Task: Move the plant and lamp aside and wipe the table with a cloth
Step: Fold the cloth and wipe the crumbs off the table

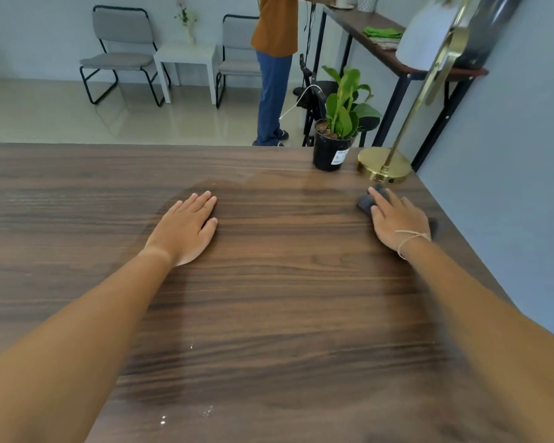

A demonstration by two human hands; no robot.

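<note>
Dark wood-grain table [269,314], damp-looking across the middle; green plant in black pot [339,123] and brass round-based lamp [384,164] already aside at far right corner. Right hand [397,219] pressing dark grey cloth [367,201] beside lamp base, fingers [378,198] straight; left hand [186,231] flat, fingers together. Left stretch probably still unwiped

Plant [341,123] left of lamp [385,164]
</note>
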